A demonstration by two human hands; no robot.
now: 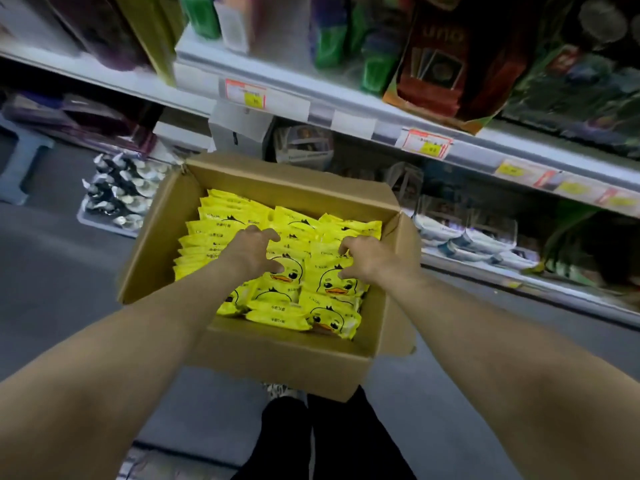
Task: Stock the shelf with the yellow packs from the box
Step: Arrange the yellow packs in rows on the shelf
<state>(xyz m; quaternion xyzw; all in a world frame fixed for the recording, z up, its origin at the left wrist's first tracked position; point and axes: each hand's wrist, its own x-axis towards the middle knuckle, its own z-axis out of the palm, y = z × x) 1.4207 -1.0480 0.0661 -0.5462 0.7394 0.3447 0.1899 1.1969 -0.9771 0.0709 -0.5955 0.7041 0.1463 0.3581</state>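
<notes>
We hold L hand (254,251) & R hand (367,258) splayed, gripping nothing; slick yellow duck-print packs (334,284) in brown cardboard box (277,358) may slip if overgrabbed.

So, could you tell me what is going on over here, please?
A person is restocking a shop shelf. An open cardboard box full of yellow packs sits in front of it. Both arms reach into the box: the left grip and right grip are over the top packs, half curled, though whether they have caught any is unclear. No yellow pack shows on the shelves.
</notes>
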